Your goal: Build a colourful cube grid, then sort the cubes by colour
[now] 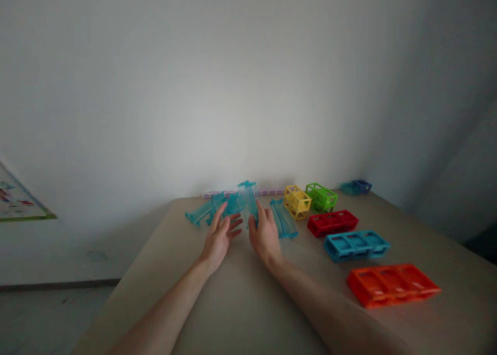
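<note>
My right hand (264, 236) is closed around the near end of a translucent blue plastic track piece (248, 194), which is tilted up from the table. To its left, my left hand (218, 239) has its fingers spread, with nothing in it. Just beyond the left hand, several similar blue track pieces (202, 211) lie in a loose group. Another translucent blue track piece (283, 219) rests flat to the right of my right hand.
Along the table's (236, 303) right side are a yellow frame block (297, 203), a green one (321, 197), a red block (333, 223), a blue block (356, 245) and an orange block (393, 285). A dark blue piece (361, 186) sits in the far right corner. A purple patterned strip (272, 192) runs by the wall.
</note>
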A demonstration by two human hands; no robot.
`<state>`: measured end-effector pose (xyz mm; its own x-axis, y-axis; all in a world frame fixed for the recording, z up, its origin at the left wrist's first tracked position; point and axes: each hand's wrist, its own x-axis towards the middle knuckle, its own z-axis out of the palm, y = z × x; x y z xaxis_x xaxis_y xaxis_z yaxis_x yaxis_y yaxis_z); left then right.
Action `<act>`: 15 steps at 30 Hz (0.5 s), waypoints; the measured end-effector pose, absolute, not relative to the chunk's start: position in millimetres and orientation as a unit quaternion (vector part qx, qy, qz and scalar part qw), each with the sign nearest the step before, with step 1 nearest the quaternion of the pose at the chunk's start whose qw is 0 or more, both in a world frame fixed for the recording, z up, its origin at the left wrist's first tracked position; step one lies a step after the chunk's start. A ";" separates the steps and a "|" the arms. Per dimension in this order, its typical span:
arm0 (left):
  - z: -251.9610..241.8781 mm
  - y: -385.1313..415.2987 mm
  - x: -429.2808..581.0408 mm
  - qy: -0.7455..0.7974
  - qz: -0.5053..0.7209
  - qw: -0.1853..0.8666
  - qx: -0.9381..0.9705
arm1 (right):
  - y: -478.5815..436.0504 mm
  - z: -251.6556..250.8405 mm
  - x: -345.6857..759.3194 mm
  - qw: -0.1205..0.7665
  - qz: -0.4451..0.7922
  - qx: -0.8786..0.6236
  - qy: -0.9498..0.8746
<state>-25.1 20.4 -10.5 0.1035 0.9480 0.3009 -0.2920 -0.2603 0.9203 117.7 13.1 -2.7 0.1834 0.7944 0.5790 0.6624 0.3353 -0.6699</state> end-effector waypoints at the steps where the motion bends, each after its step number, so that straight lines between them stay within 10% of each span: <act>1: -12.8 25.6 -26.4 0.339 0.586 0.432 0.596 | 18.8 -3.3 122.1 0.517 0.047 -0.588 -0.621; 7: -10.4 61.4 -3.2 0.444 0.333 -0.006 0.832 | 29.8 -4.1 131.1 0.555 -0.005 -0.588 -0.589; 15: -22.1 89.4 12.1 0.446 0.294 0.055 0.844 | 11.0 11.0 134.0 0.335 -0.032 -0.677 -0.654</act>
